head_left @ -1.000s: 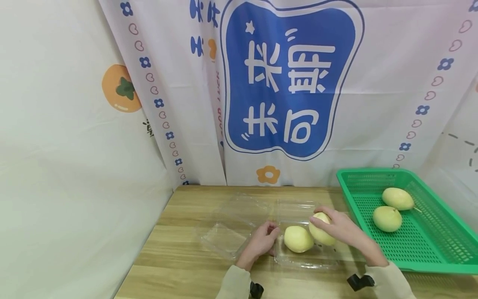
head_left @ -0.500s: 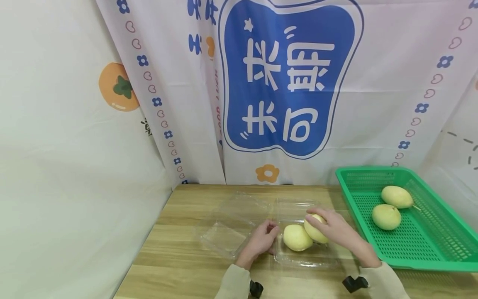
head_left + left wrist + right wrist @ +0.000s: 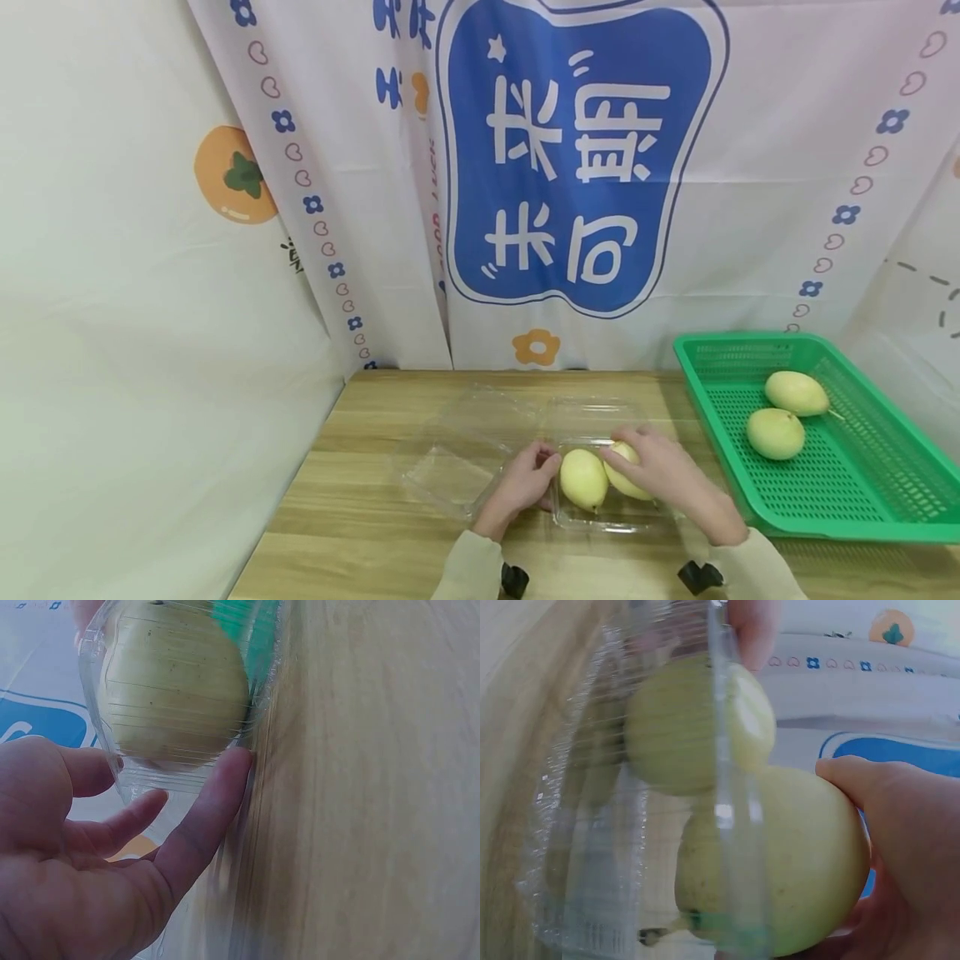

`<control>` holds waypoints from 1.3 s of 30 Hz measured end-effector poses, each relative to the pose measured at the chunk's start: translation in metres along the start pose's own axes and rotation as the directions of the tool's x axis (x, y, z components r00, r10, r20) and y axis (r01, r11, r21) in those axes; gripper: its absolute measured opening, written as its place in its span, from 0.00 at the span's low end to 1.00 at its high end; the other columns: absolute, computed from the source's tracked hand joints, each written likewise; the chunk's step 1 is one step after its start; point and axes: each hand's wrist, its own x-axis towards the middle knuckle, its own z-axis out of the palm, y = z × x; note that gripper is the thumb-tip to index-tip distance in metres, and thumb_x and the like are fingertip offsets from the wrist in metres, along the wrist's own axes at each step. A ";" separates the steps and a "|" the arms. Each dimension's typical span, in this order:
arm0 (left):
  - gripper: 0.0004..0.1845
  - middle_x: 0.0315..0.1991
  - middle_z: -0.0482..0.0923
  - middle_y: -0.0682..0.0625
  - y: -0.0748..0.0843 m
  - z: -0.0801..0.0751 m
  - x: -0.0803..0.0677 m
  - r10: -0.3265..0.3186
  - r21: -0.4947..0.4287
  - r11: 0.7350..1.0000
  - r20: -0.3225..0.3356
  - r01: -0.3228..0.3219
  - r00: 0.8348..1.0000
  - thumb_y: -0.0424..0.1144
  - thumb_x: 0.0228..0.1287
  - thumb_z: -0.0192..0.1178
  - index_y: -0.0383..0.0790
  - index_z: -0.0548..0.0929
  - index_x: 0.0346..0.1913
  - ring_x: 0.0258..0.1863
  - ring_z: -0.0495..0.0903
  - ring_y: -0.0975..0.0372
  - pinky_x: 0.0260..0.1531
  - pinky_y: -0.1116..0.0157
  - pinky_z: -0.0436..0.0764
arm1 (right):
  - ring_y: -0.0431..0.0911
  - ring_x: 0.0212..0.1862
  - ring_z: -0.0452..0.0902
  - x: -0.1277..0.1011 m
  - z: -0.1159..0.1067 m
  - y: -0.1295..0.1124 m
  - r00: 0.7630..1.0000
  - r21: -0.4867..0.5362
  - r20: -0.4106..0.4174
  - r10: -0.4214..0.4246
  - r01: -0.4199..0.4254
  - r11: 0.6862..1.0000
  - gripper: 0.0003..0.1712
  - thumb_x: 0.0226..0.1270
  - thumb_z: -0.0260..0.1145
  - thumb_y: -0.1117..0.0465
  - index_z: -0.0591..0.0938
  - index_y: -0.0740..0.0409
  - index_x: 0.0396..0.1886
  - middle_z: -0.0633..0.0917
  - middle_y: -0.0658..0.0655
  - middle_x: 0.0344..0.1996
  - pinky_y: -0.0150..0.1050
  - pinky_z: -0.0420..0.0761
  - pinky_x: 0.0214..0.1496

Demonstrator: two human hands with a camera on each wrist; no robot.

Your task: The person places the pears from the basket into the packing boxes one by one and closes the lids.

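Note:
A clear plastic clamshell box (image 3: 600,527) lies on the table with its lid (image 3: 450,475) folded out to the left. Inside its tray sits one pale yellow pear (image 3: 583,480), stem toward the front. My right hand (image 3: 667,471) grips a second pear (image 3: 802,862) from its right side, thumb and fingers spread round it. That pear is low in the tray's right half and touches the first one. My left hand (image 3: 529,477) rests at the tray's left edge. In the left wrist view its extended fingertips (image 3: 229,769) touch the box wall, with a pear behind the plastic.
A green plastic basket (image 3: 862,529) stands at the right, holding a rounder pear (image 3: 776,433) and a longer pear (image 3: 797,393) with its stem to the right. A printed cloth (image 3: 390,250) hangs behind the wooden table (image 3: 315,533).
My right hand has moved left and down with its pear. The other pear has shifted left and turned, so its stem now points to the front. My left hand stays put.

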 end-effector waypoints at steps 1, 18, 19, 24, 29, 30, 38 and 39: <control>0.13 0.44 0.79 0.45 0.000 0.000 0.000 0.000 -0.002 1.000 0.002 0.000 1.000 0.45 0.73 0.54 0.39 0.78 0.50 0.29 0.79 0.61 0.18 0.61 0.84 | 0.57 0.42 0.83 0.000 0.001 0.000 1.000 -0.019 -0.002 -0.004 0.004 1.000 0.28 0.69 0.61 0.40 0.82 0.57 0.53 0.83 0.66 0.48 0.54 0.84 0.41; 0.14 0.42 0.78 0.47 -0.007 0.000 0.004 0.016 0.009 1.000 -0.004 -0.016 1.000 0.46 0.74 0.53 0.39 0.77 0.51 0.20 0.75 0.63 0.16 0.63 0.82 | 0.39 0.25 0.70 -0.004 0.017 0.002 0.978 -0.288 -0.121 -0.172 0.131 0.949 0.14 0.62 0.70 0.50 0.84 0.56 0.33 0.79 0.50 0.24 0.31 0.71 0.23; 0.14 0.42 0.78 0.47 -0.007 0.000 0.004 0.017 0.008 1.000 -0.003 -0.017 1.000 0.46 0.74 0.53 0.39 0.77 0.51 0.19 0.75 0.63 0.16 0.63 0.82 | 0.39 0.25 0.70 -0.004 0.017 0.003 0.978 -0.288 -0.123 -0.171 0.130 0.949 0.14 0.62 0.71 0.50 0.84 0.56 0.33 0.79 0.50 0.24 0.31 0.71 0.23; 0.14 0.42 0.79 0.47 -0.006 0.001 0.003 0.008 0.006 1.000 -0.002 -0.008 1.000 0.46 0.74 0.53 0.40 0.77 0.51 0.20 0.75 0.62 0.16 0.64 0.82 | 0.39 0.24 0.70 -0.003 0.016 0.003 0.982 -0.277 -0.111 -0.150 0.114 0.954 0.14 0.63 0.70 0.51 0.85 0.58 0.37 0.79 0.51 0.25 0.30 0.70 0.21; 0.14 0.42 0.79 0.47 -0.005 0.001 0.002 0.002 0.003 1.000 -0.002 -0.002 1.000 0.46 0.74 0.53 0.40 0.77 0.51 0.22 0.75 0.62 0.16 0.64 0.82 | 0.39 0.24 0.69 -0.003 0.013 0.004 0.988 -0.255 -0.085 -0.126 0.100 0.962 0.13 0.65 0.68 0.52 0.85 0.59 0.36 0.78 0.51 0.25 0.30 0.69 0.22; 0.14 0.42 0.78 0.47 -0.005 0.001 0.002 0.001 0.002 1.000 -0.002 -0.001 1.000 0.46 0.74 0.53 0.40 0.77 0.51 0.23 0.75 0.62 0.16 0.64 0.82 | 0.38 0.24 0.69 -0.002 0.013 0.005 0.989 -0.251 -0.082 -0.121 0.097 0.963 0.13 0.65 0.68 0.53 0.85 0.59 0.36 0.78 0.50 0.25 0.30 0.69 0.21; 0.14 0.41 0.78 0.47 -0.003 0.001 0.001 0.001 0.026 1.000 -0.009 -0.001 1.000 0.46 0.74 0.53 0.40 0.78 0.50 0.28 0.77 0.62 0.16 0.64 0.82 | 0.37 0.27 0.74 -0.001 0.002 0.008 0.997 -0.139 -0.052 -0.056 0.049 0.989 0.11 0.70 0.62 0.53 0.84 0.55 0.37 0.80 0.48 0.28 0.31 0.74 0.24; 0.14 0.41 0.78 0.47 -0.003 0.001 0.001 0.000 0.023 1.000 -0.009 0.000 1.000 0.46 0.74 0.53 0.40 0.78 0.50 0.27 0.77 0.62 0.16 0.64 0.82 | 0.38 0.28 0.75 -0.001 0.001 0.008 0.997 -0.131 -0.057 -0.048 0.040 0.991 0.11 0.70 0.62 0.53 0.84 0.55 0.37 0.81 0.49 0.29 0.32 0.75 0.25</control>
